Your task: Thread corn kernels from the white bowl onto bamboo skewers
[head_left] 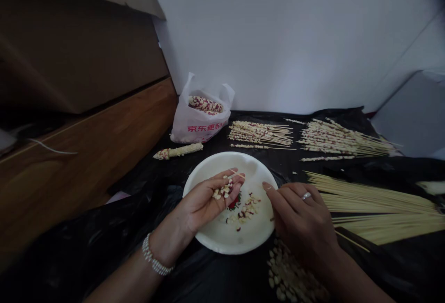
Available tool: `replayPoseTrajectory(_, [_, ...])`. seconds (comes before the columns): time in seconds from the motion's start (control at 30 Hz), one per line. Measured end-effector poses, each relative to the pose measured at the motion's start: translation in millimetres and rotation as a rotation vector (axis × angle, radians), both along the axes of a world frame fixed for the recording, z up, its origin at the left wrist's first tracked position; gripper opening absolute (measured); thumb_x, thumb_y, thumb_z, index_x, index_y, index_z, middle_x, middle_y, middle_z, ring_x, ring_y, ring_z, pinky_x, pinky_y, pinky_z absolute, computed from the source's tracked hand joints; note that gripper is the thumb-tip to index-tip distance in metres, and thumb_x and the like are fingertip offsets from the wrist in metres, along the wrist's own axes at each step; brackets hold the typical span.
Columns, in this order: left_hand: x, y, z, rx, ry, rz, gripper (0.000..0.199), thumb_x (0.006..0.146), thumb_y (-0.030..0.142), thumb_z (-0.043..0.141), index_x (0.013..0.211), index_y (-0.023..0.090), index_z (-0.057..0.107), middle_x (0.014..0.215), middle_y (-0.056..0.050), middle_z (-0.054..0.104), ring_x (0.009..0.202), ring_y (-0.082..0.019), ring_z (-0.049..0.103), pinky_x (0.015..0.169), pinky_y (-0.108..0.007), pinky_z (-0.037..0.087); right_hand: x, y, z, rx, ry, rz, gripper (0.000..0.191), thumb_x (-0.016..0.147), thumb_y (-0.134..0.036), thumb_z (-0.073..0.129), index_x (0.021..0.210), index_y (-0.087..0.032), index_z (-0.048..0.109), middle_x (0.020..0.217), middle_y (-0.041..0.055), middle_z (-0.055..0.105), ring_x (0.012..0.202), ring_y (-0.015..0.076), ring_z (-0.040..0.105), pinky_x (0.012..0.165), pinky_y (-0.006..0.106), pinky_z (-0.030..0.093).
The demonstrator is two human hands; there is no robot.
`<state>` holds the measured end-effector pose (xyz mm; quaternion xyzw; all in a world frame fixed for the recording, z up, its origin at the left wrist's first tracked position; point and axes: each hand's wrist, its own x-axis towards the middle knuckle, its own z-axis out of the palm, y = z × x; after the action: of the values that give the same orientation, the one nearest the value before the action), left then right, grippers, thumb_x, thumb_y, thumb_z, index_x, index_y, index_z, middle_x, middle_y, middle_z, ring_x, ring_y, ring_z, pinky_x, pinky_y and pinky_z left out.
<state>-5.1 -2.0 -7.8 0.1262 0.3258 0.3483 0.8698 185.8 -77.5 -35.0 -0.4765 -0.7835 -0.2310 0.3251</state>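
Over the white bowl (206, 167), the left hand (207, 202), palm up and fingers loosely extended, cradles corn kernels (223, 192); the right hand (303, 215), fingers curled, pinches a bamboo skewer (352, 241). Threaded corn skewers (330, 140) lie far right.

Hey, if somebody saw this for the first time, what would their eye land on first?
Probably the white bowl in the middle, with the left hand over it, palm up, cupping loose kernels. Next, perhaps, the two groups of kernel-covered skewers at the back right, and the bag with red print behind the bowl, speckled corn showing in its top.
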Motion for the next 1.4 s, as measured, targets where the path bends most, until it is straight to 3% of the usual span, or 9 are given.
replayPoseTrajectory(0.3, [-5.1, -4.1, 0.6, 0.029, 0.099, 0.038, 0.048, 0.076, -0.005, 0.058, 0.120, 0.014, 0.057, 0.102, -0.010, 0.069, 0.076, -0.009, 0.066, 0.073, -0.018, 0.054, -0.2, 0.0, 1.6, 0.009, -0.010, 0.001, 0.025, 0.082, -0.009, 0.054, 0.106, -0.005, 0.062, 0.073, 0.0066, 0.062, 0.080, 0.0191, 0.053, 0.077, 0.037, 0.039])
replayPoseTrajectory(0.6, [1.0, -2.2, 2.4, 0.004, 0.057, 0.136, 0.028, 0.082, 0.002, 0.055, 0.106, 0.010, 0.064, 0.095, -0.009, 0.071, 0.084, -0.014, 0.068, 0.074, -0.019, 0.055, 0.5, 0.8, 1.1, 0.003, -0.014, 0.005, 0.027, 0.082, -0.010, 0.055, 0.107, -0.004, 0.062, 0.074, 0.0075, 0.062, 0.080, 0.0197, 0.053, 0.075, 0.037, 0.039])
replayPoseTrajectory(0.73, [2.3, 1.1, 2.9, -0.049, 0.034, 0.110, 0.032, 0.082, -0.002, 0.049, 0.110, 0.008, 0.061, 0.097, -0.012, 0.070, 0.090, -0.017, 0.068, 0.078, -0.024, 0.056, 0.8, 1.1, 1.7, 0.014, -0.011, 0.003, 0.026, 0.082, -0.009, 0.055, 0.106, -0.004, 0.063, 0.074, 0.0071, 0.063, 0.080, 0.0193, 0.053, 0.076, 0.037, 0.039])
replayPoseTrajectory(0.9, [-0.3, -0.2, -0.2, 0.039, 0.021, 0.051, 0.043, 0.076, -0.010, 0.046, 0.109, 0.011, 0.061, 0.101, -0.011, 0.069, 0.097, -0.017, 0.066, 0.081, -0.023, 0.054, 1.2, 0.7, 0.9, -0.002, -0.014, -0.008, 0.026, 0.082, -0.010, 0.054, 0.107, -0.005, 0.063, 0.074, 0.0067, 0.063, 0.080, 0.0191, 0.053, 0.076, 0.037, 0.040])
replayPoseTrajectory(1.2, [-3.1, -2.2, -2.6, 0.100, 0.062, 0.017, 0.027, 0.076, -0.003, 0.058, 0.097, 0.012, 0.065, 0.098, -0.008, 0.070, 0.086, -0.011, 0.066, 0.080, -0.019, 0.053, 1.2, 0.4, -0.3, -0.006, -0.008, -0.005, 0.026, 0.083, -0.010, 0.053, 0.107, -0.006, 0.062, 0.075, 0.0064, 0.063, 0.082, 0.0189, 0.053, 0.078, 0.037, 0.039])
replayPoseTrajectory(1.4, [-2.2, -2.5, -0.2, 0.022, 0.064, 0.104, 0.025, 0.080, 0.006, 0.061, 0.103, 0.012, 0.065, 0.092, -0.006, 0.070, 0.082, -0.010, 0.065, 0.075, -0.017, 0.052, 1.5, 0.3, -1.7, -0.006, -0.005, -0.003, 0.027, 0.083, -0.011, 0.055, 0.109, -0.006, 0.061, 0.075, 0.0064, 0.063, 0.082, 0.0193, 0.053, 0.078, 0.037, 0.039])
